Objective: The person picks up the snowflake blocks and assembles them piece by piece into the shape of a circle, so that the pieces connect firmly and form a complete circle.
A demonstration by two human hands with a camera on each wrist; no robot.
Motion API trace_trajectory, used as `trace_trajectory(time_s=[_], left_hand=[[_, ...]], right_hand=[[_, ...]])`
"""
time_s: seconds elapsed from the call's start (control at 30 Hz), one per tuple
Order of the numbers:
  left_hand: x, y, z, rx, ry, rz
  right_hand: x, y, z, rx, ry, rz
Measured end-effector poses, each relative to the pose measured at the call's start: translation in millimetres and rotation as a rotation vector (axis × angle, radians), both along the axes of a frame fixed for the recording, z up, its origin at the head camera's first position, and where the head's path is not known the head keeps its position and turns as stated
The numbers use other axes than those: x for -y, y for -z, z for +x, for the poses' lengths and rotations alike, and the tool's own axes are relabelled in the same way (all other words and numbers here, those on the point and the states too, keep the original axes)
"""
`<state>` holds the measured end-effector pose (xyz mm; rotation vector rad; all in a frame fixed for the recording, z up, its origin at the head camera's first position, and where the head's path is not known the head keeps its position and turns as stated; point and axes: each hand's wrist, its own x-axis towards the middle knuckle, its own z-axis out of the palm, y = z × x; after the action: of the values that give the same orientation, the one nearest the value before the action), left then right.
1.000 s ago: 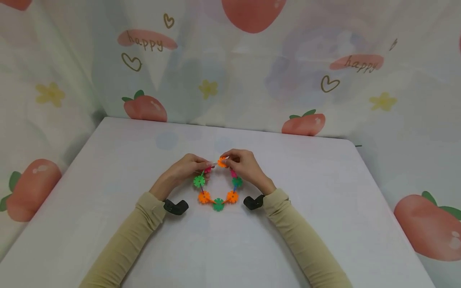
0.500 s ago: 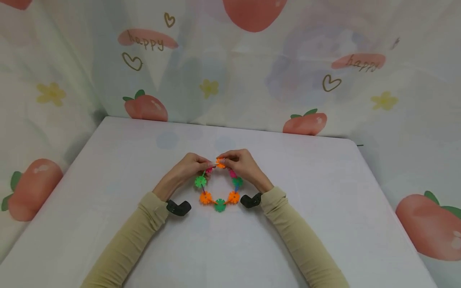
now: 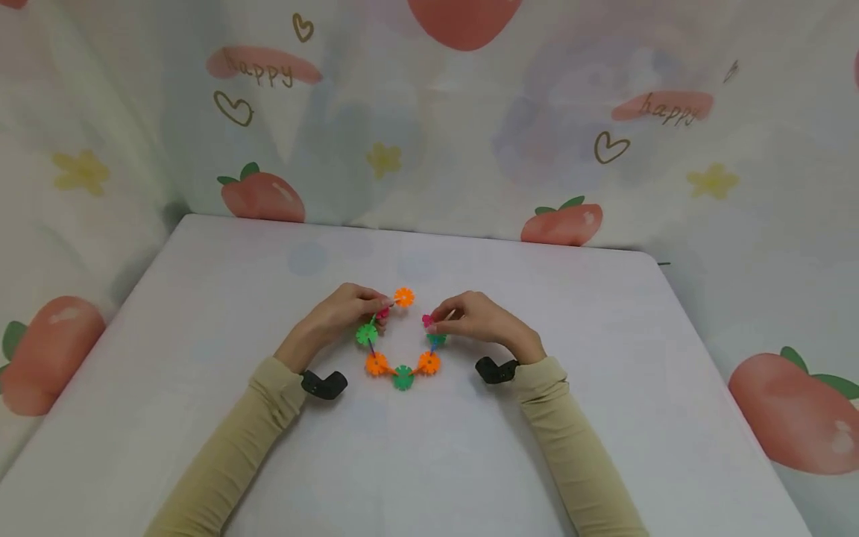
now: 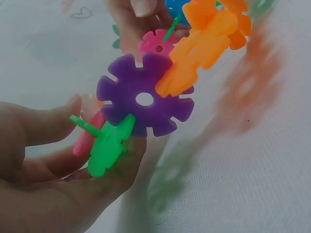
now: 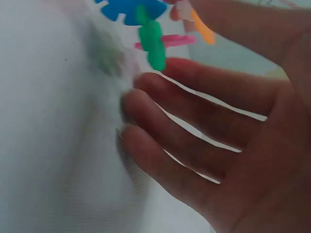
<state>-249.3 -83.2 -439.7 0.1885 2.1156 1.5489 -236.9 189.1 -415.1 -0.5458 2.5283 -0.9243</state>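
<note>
Notched plastic snowflake discs are linked in a ring that has a gap at its far side; a green disc (image 3: pixel 403 377) sits at its near end. My left hand (image 3: pixel 345 309) pinches a pink disc (image 4: pixel 87 138) at the upper left of the ring. Beyond those fingers a free-ended orange disc (image 3: pixel 404 297) sticks out on a pale piece. Across the gap, my right hand (image 3: pixel 479 321) has thumb and index finger at the other pink disc (image 3: pixel 427 321), its remaining fingers spread apart in the right wrist view. A purple disc (image 4: pixel 144 99) and a blue disc (image 5: pixel 133 10) join neighbouring links.
A white-covered table (image 3: pixel 429 462) lies under the ring and both forearms. Behind it hangs a printed curtain (image 3: pixel 456 134) with fruit and hearts. Black wrist devices, one on the left (image 3: pixel 325 385) and one on the right (image 3: pixel 496 370), jut inward near the ring.
My right hand has let go of the orange disc and moved right and nearer, down to the pink disc at the right end. The left hand keeps its hold.
</note>
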Motion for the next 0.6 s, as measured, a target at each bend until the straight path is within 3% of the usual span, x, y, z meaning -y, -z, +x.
trace_trajectory(time_s=[0.1,0.2,0.33,0.6], left_hand=[[1.4,-0.6,-0.1,0.009,-0.002,0.003],[1.5,-0.2,0.1,0.007,-0.001,0.009],[0.3,-0.7,0.4,-0.005,-0.005,0.007],[-2.4,-0.7,-1.3,-0.016,-0.004,-0.010]], right_hand=[[-0.9,-1.1,-0.2,0.010,-0.058,0.001],[3.3,3.5,-1.0,-0.085,-0.068,-0.039],[8.9,8.2,-1.6,-0.206,-0.035,-0.096],[11.3,15.6,-1.0,-0.297,0.039,-0.140]])
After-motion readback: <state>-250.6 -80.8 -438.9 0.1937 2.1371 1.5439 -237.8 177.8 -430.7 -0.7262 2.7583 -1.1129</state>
